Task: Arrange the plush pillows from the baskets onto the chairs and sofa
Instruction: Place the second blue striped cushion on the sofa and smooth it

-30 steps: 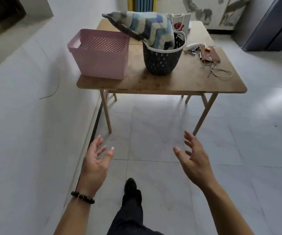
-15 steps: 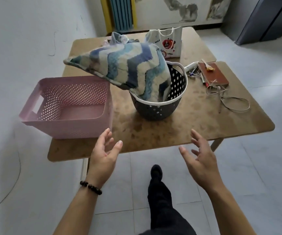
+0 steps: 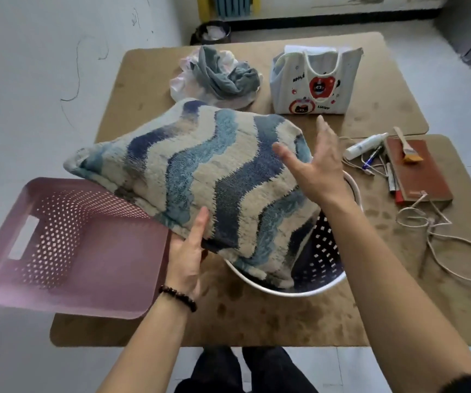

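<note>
One pillow [image 3: 200, 171] in play: L hand [image 3: 186, 256] grips its near lower edge, thumb flat on top, fingers tucked under & out of sight. R hand [image 3: 316, 165] is wide open, fingers spread, by the pillow's upper right side; can't tell if it touches. Pillow stands tilted in the dark round basket [image 3: 322, 259] on the table [image 3: 257, 316], its left corner overhanging the pink basket [image 3: 87, 251]; its bottom end & most of the dark basket's rim are hidden.

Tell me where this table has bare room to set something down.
Bare on the brown wooden table: the near strip before the dark white-rimmed round basket, between the pink perforated plastic basket and the pale looped string; the far left corner beside the crumpled grey cloth; the far right corner past the white printed tote bag. Crowded: the right side, with brown notebook and pens.
</note>
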